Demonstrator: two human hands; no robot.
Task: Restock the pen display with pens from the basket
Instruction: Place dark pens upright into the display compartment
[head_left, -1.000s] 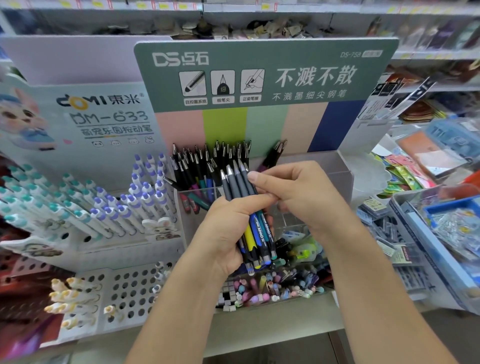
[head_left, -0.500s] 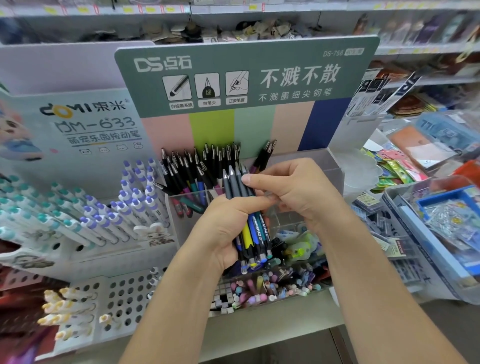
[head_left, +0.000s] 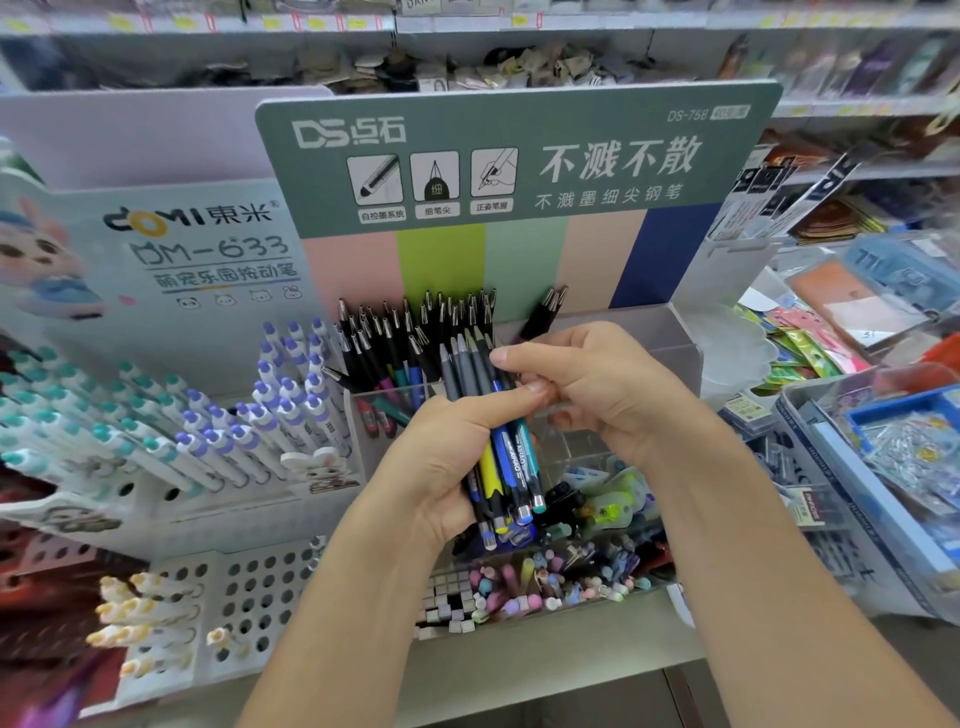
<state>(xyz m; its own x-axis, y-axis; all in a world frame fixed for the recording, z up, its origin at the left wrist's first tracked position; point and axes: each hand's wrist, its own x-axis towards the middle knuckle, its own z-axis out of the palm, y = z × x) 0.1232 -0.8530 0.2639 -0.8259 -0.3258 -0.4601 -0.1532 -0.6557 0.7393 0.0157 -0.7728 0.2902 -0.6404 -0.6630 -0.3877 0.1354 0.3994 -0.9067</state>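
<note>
My left hand (head_left: 447, 457) grips a bundle of pens (head_left: 501, 441) with grey barrels and blue, yellow and teal grips, held upright in front of the clear pen display (head_left: 670, 338). My right hand (head_left: 597, 395) pinches the upper barrels of pens in that bundle with thumb and forefinger. The display's left compartment holds several black pens (head_left: 410, 338) standing on end. A few more black pens (head_left: 545, 312) lean in the middle section, and the right part shows only clear plastic. A green header card (head_left: 519, 156) rises behind it. No basket is in view.
A white stand of teal and purple capped pens (head_left: 208, 426) sits at the left. Below the hands lies a clear tray of pastel pens and erasers (head_left: 545, 582). A perforated white rack (head_left: 249, 597) is at lower left, and a blue bin of packets (head_left: 893, 457) at the right.
The view has drifted slightly. Both hands keep their hold on the bundle, and the right fingers have shifted a little along the pen tops.
</note>
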